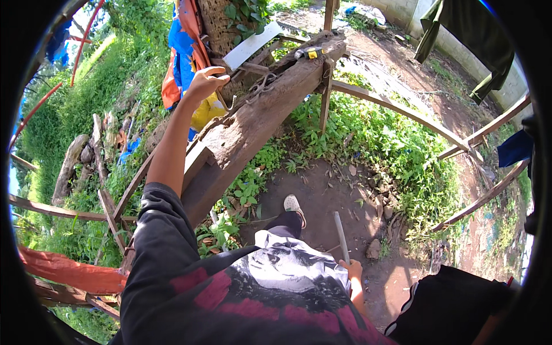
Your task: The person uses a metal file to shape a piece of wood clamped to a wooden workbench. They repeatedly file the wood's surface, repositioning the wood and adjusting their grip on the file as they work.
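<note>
My left hand [206, 86] is raised beside a tree trunk, thumb and fingers apart in a curve with nothing visible between them. Just below its fingers, a thin pale curved piece [232, 103] shows against the rough wooden beam [247, 129]. The beam slants from lower left to upper right. Low by my right side, my right hand [353, 270] is closed round the near end of a long, pale grey stick [341, 233], which points away from me. On the beam's far end lies a small yellow and dark tool [313, 53], its kind unclear.
A white board [252, 46] leans by the tree trunk [220, 29], with blue, orange and yellow sheeting [185, 52] alongside. Wooden rails [402, 109] cross at right. Dark cloth [471, 40] hangs at upper right. Stones [374, 248] and weeds line the dirt ground.
</note>
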`<action>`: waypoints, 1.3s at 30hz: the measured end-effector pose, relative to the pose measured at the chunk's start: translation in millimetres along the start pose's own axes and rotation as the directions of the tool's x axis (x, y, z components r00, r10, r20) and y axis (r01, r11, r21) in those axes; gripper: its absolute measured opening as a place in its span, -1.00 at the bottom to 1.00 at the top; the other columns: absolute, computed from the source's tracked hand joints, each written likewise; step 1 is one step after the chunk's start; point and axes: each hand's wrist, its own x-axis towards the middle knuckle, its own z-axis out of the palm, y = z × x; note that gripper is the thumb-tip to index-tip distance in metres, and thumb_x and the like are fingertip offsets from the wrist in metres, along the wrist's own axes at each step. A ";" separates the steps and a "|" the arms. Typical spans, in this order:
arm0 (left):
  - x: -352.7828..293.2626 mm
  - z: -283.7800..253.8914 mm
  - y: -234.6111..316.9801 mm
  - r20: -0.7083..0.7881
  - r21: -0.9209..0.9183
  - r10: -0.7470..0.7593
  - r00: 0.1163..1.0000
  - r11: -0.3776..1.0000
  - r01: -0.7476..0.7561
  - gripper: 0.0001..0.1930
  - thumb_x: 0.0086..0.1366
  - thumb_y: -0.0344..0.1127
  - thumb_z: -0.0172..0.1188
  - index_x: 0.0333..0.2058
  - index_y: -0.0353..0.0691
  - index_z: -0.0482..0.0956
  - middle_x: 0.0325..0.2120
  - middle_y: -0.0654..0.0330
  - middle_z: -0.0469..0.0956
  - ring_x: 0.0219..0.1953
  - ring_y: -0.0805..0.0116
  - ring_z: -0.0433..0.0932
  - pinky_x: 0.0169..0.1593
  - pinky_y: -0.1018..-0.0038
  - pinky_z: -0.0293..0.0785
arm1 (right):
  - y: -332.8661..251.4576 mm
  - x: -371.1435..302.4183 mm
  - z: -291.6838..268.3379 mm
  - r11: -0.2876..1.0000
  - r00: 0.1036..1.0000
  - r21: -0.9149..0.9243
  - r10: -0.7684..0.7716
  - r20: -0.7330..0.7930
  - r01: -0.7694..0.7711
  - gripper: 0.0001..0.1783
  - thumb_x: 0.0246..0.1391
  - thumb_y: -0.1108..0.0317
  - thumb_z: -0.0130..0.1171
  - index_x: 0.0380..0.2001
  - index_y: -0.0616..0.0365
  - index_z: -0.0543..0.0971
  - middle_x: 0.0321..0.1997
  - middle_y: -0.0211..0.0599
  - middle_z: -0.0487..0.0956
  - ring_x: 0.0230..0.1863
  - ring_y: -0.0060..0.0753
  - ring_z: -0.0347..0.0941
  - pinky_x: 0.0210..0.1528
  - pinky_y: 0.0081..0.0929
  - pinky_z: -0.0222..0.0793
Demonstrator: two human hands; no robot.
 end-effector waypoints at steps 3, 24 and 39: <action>26.9 16.8 8.9 -0.039 -0.065 0.018 0.999 0.998 -0.021 -0.62 0.23 -0.28 0.39 0.00 -0.26 0.65 -0.41 0.30 0.63 -0.37 0.58 0.52 -0.24 0.59 0.43 | 53.7 34.8 26.9 1.000 0.999 -0.011 0.018 -0.030 -0.018 -0.38 -0.03 -0.21 0.37 -0.34 0.26 0.69 -0.38 0.15 0.66 -0.23 0.23 0.62 -0.21 -0.01 0.47; -102.2 112.3 -21.1 -0.484 -0.388 -0.338 0.807 0.910 0.148 -0.79 0.22 -0.25 0.32 -0.42 -0.30 0.70 -0.64 0.20 0.60 -0.58 0.52 0.47 -0.39 0.51 0.43 | -211.2 166.8 -148.9 0.912 0.908 -0.043 -0.410 -0.090 0.407 -0.56 0.13 0.05 0.35 -0.45 0.29 0.60 -0.62 -0.31 0.46 -0.52 -0.39 0.37 -0.44 -0.29 0.28; -270.3 191.9 -13.8 -0.537 -0.310 -0.705 0.463 0.675 0.669 -0.64 0.18 -0.32 0.20 -0.04 -0.27 0.63 -0.49 -0.05 0.65 -0.40 -0.01 0.65 -0.16 0.20 0.57 | -533.7 201.4 -129.3 -0.034 -0.021 -0.040 -0.957 0.290 0.999 -0.82 -0.14 0.37 0.46 -0.50 0.12 0.61 -0.61 -0.21 0.55 -0.61 -0.19 0.47 -0.44 -0.31 0.36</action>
